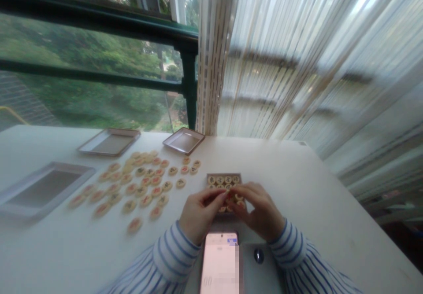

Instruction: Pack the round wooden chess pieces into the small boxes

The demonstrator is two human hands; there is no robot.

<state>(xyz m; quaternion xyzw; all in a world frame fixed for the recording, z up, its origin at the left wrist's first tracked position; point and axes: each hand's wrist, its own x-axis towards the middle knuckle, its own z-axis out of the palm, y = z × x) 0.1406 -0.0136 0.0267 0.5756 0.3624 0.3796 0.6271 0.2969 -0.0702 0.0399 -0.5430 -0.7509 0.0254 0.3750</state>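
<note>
Over a small box (242, 177) of xiangqi pieces, both of my hands meet at the fingertips. My left hand (198, 212) is closed in a pinch from the left side. From the right, my right hand (262, 210) curls its fingers to the same spot. A xiangqi piece (229, 194) with a red mark shows partly between the fingertips; the fingers cover most of it. Round pieces with dark characters (228, 180) lie in rows in the box's far part. The hands hide much of its middle.
Many loose xiangqi pieces (146, 181) lie scattered on the white table (291, 166), left of the box. Three shallow trays stand beyond and beside them: a left one (84, 170), a back one (130, 133), and a small one (200, 139). A phone (220, 263) lies nearest me.
</note>
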